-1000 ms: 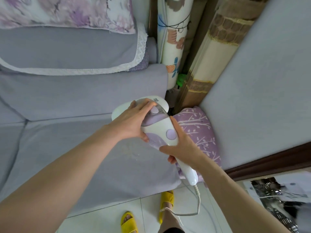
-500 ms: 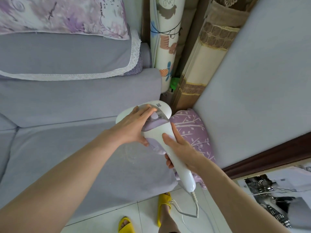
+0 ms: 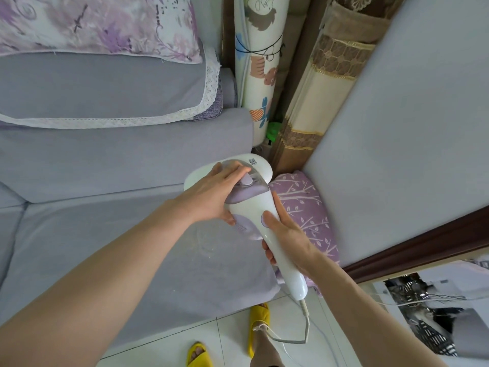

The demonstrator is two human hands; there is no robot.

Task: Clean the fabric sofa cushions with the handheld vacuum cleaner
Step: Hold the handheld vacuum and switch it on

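Note:
A white and lilac handheld vacuum cleaner (image 3: 254, 200) hovers over the right end of the grey sofa seat cushion (image 3: 119, 260), its head pointing toward the back cushion (image 3: 119, 157). My right hand (image 3: 288, 239) grips its white handle, thumb lying along the top near a lilac button. My left hand (image 3: 214, 194) clasps the vacuum's dust cup, fingers over the lilac knob on top. A white cord (image 3: 304, 327) trails from the handle's end to the floor.
A lilac tree-print pillow (image 3: 307, 207) lies to the right of the vacuum. A big grey cushion (image 3: 397, 128) leans at the right. Rolled mats (image 3: 259, 62) and folded curtains (image 3: 325, 96) stand in the corner. My feet in yellow slippers (image 3: 258, 321) stand on white tiles.
My right hand has slid along the handle and now wraps it with the thumb on top. The vacuum sits slightly higher and more upright. My left hand stays on the dust cup.

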